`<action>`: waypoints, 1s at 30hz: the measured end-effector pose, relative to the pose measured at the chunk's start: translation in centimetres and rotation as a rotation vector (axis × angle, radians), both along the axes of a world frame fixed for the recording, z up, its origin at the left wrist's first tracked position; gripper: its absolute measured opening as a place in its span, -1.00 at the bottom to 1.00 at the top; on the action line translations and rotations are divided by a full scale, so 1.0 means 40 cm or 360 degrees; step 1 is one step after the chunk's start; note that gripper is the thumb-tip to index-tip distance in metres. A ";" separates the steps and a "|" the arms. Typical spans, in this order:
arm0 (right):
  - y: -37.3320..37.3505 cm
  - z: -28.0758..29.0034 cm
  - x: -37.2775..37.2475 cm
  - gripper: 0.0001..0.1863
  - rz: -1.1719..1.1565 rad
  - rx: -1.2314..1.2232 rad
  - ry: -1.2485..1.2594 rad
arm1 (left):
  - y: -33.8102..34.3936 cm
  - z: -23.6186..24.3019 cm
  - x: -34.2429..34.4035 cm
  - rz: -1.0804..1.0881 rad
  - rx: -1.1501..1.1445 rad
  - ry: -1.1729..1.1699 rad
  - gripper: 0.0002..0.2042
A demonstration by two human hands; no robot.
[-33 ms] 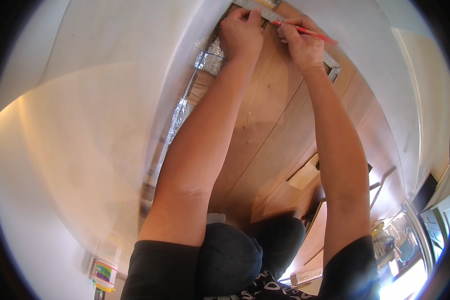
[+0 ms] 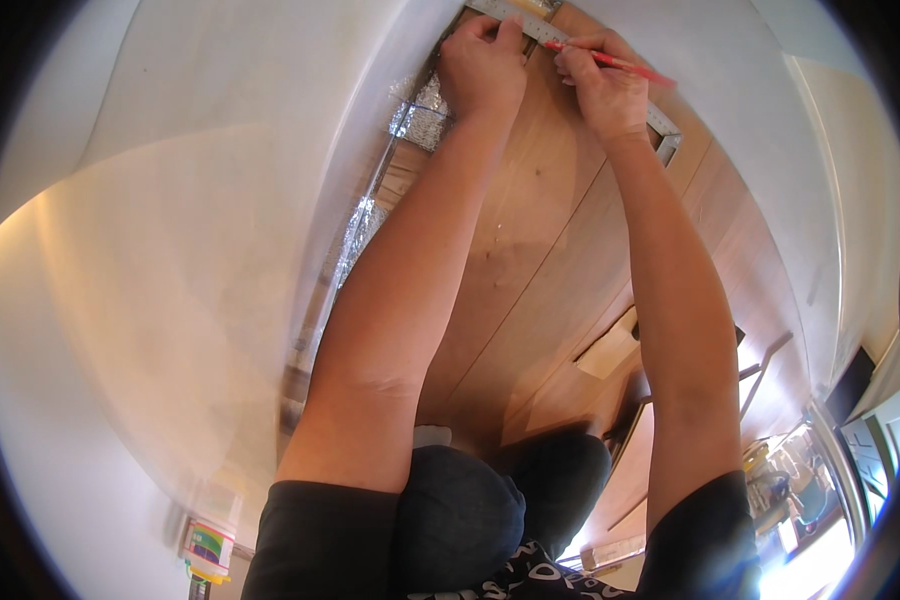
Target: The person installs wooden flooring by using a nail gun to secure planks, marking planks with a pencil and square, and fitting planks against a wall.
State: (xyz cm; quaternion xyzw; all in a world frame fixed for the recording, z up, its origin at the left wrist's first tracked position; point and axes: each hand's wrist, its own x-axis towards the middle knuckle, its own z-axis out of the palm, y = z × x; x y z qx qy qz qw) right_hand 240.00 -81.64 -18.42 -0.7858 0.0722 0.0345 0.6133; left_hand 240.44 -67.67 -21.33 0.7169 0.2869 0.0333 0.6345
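Observation:
A metal carpenter's square (image 2: 542,31) lies across the wooden planks at the far end, running on behind my right hand to its bent corner on the right. My left hand (image 2: 483,75) is closed at the square's left part, its thumb and fingertips pressed on the metal. In my right hand (image 2: 610,90) a red pencil (image 2: 625,67) is pinched, its tip close to the edge of the square. Whatever the pencil tip touches is too small to make out.
Wooden floorboards (image 2: 530,240) stretch between my arms. Along their left side runs a gap with silvery foil (image 2: 422,118), beside a pale wall (image 2: 210,250). A light wood offcut (image 2: 610,345) lies by my right forearm. At lower left stands a white container (image 2: 208,545) with a coloured label.

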 end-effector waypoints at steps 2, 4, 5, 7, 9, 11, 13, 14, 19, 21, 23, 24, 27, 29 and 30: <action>-0.001 -0.005 -0.003 -0.84 0.0030 -0.0005 0.0008 | 0.004 0.028 -0.009 -0.0014 0.0076 0.0024 -0.71; -0.002 -0.005 0.002 -0.84 -0.0043 0.0143 -0.0028 | 0.008 0.029 -0.012 -0.0025 0.0153 0.0043 -0.71; -0.009 -0.018 0.007 -0.84 -0.0041 0.0142 -0.0029 | 0.011 0.018 -0.009 -0.0051 0.0246 -0.0081 -0.73; -0.021 -0.043 0.016 -0.84 -0.0006 0.0118 -0.0100 | 0.013 0.005 -0.008 -0.0077 0.0344 -0.0201 -0.75; -0.028 -0.052 0.014 -0.85 -0.0001 0.0095 -0.0081 | 0.011 0.004 -0.009 -0.0102 0.0101 -0.0212 -0.73; -0.017 -0.039 0.015 -0.85 0.0004 0.0072 -0.0071 | 0.013 0.005 -0.007 -0.0086 0.0149 -0.0205 -0.73; -0.010 -0.033 0.011 -0.84 -0.0053 0.0000 -0.0052 | 0.012 0.008 -0.006 -0.0075 0.0188 -0.0196 -0.72; -0.019 -0.035 0.013 -0.84 -0.0058 -0.0006 -0.0052 | 0.011 0.012 -0.004 -0.0096 0.0194 -0.0181 -0.72; -0.060 -0.011 0.002 -0.83 -0.0048 0.0448 -0.0005 | -0.003 0.025 -0.009 -0.0116 0.0251 -0.0211 -0.72; -0.042 0.005 -0.062 -0.80 -0.0163 0.0057 -0.0075 | -0.002 0.058 -0.004 -0.0039 0.0073 0.0236 -0.72; -0.030 0.044 -0.125 -0.75 0.0027 -0.0623 -0.0175 | 0.019 0.012 -0.003 0.0031 0.0103 0.0151 -0.71; -0.083 0.020 -0.146 -0.74 0.0149 -0.1004 -0.0640 | 0.007 -0.002 0.000 0.0051 0.0119 0.0057 -0.71; -0.097 -0.006 -0.177 -0.64 0.0209 -0.1433 -0.0938 | 0.008 0.006 -0.009 -0.0054 0.0084 0.0110 -0.71; -0.080 -0.005 -0.162 -0.52 0.0171 -0.1675 -0.0669 | 0.005 0.010 -0.008 -0.0019 0.0049 0.0106 -0.71; -0.082 -0.008 -0.162 -0.43 0.0189 -0.1687 -0.0622 | 0.005 0.014 -0.013 -0.0026 0.0064 0.0125 -0.70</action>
